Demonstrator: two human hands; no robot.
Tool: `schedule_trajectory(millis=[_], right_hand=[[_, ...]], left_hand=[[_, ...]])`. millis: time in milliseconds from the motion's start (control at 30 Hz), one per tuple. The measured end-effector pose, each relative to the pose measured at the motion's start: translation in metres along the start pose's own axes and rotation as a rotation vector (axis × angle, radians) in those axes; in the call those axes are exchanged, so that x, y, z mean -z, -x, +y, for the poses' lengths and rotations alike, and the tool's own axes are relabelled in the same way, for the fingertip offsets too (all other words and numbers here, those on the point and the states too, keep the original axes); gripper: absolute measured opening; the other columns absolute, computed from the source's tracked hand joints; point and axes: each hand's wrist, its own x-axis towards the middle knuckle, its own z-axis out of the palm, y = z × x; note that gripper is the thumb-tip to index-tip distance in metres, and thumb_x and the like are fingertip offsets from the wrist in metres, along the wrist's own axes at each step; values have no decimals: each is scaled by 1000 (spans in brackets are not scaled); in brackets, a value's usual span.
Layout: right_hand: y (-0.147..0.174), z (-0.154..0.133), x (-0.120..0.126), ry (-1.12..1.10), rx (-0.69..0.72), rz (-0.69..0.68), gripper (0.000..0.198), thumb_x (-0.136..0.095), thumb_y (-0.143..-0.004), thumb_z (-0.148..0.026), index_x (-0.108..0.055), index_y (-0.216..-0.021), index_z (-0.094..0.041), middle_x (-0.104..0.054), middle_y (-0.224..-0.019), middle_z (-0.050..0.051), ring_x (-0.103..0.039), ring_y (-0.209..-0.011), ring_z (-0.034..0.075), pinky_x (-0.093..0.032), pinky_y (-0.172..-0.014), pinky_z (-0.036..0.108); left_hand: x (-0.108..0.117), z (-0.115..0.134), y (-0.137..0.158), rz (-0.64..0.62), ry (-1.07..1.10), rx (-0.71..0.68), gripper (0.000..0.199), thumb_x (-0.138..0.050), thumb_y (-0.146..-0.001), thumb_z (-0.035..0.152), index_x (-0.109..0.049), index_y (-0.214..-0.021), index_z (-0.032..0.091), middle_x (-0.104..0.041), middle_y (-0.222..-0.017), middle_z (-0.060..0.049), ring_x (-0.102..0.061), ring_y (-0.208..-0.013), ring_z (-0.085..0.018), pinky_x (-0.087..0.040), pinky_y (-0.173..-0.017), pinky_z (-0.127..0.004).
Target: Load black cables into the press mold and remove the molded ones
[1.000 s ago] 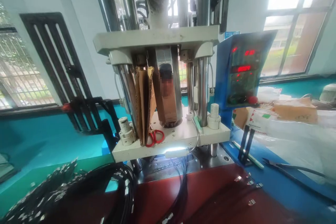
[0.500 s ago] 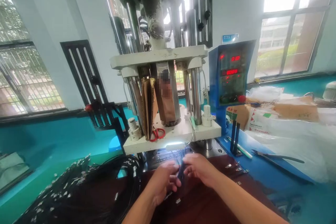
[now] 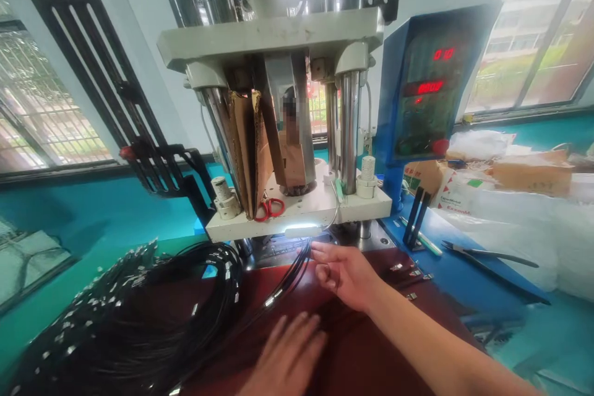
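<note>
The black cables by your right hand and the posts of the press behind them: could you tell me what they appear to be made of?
The black cables look like plastic- or rubber-sheathed wire, matte and flexible, with small shiny metal ends. The posts look like polished steel, with mirror-like reflections. The right hand reaches toward the cables.

The cables were thin and black, with small shiny metal ends. A few of them ran together as one narrow bunch, from under the white plate of the press down across the dark red table toward the left. The upper end of the bunch lay just beside the fingertips of the right hand. At the left the cables joined a big loose coil of the same black cables, which lay flat on the table, many metal ends pointing out at its far edge.
</note>
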Motion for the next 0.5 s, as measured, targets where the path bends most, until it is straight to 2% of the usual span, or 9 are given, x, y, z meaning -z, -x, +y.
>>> schedule_trajectory(millis=[67,133,200,333,433,500], right_hand=[[1,1,0,35,18,-8,41,-56,-67,-18,-55,-108,-14,-61,-101,5,-54,-54,6,-33,-42,18],[0,2,-1,95,48,-21,42,-55,-67,-18,-55,-109,-14,-60,-107,7,-53,-54,6,-32,-42,19],[-1,3,-2,181,83,-35,45,-52,-68,-19,-54,-113,-15,-59,-110,8,-54,-55,7,-34,-43,19],[0,4,0,457,139,-52,54,-52,-68,-18,-49,-123,-18,-61,-105,7,-59,-64,12,-44,-55,25],[13,-1,3,710,181,-82,38,-67,-64,-20,-63,-102,-18,-63,-94,4,-58,-82,20,-44,-79,35],[25,-5,2,1039,225,-185,39,-78,-56,-24,-68,-93,-18,-63,-97,6,-53,-97,28,-37,-91,42]], left_hand=[[10,-13,10,-17,-157,179,74,-54,-73,12,-35,-144,27,-42,-146,-7,-40,-132,-29,-34,-109,-46],[22,-15,11,-88,-290,322,74,-48,-70,6,-40,-141,22,-47,-143,-9,-44,-129,-29,-39,-106,-44],[32,-9,4,-182,-380,384,69,-40,-70,2,-48,-137,19,-51,-139,-11,-49,-124,-30,-44,-100,-46],[41,5,-13,-293,-419,407,63,-35,-70,-1,-56,-129,10,-55,-133,-18,-55,-117,-32,-44,-99,-45],[43,1,-13,-219,-293,379,57,-39,-70,2,-61,-122,11,-62,-124,-15,-58,-112,-28,-41,-102,-39],[44,-6,-7,-119,-143,351,51,-43,-72,7,-64,-117,16,-65,-118,-12,-60,-108,-27,-41,-100,-36]])
